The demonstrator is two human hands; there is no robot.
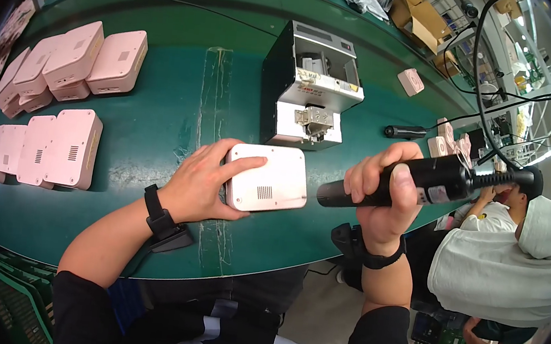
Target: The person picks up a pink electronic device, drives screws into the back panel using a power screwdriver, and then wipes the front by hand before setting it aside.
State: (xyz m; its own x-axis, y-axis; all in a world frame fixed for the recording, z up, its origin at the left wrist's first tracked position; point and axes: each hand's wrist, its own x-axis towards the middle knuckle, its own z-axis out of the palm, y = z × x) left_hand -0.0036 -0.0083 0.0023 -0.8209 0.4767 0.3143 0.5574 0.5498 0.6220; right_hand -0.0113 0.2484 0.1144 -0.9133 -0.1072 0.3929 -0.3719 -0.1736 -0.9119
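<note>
A white plastic box (279, 172) with rounded corners, a slotted vent and small corner holes lies in front of me on the green bench. My left hand (211, 179) grips its left side, thumb at the near edge and index finger across its top. Raised to the right of the box, my right hand (388, 187) is wrapped round a black electric screwdriver (415, 180). The tool tilts, its narrower end toward the box and its cable end to the upper right. I cannot make out a bit at its tip.
Behind the box stands a black-and-silver screw feeder (311, 88). Several similar white boxes (72, 63) are stacked at the left. Another black cylindrical tool (405, 132) lies at the right, near a small white part (410, 82). A co-worker in white (501, 263) sits to the right.
</note>
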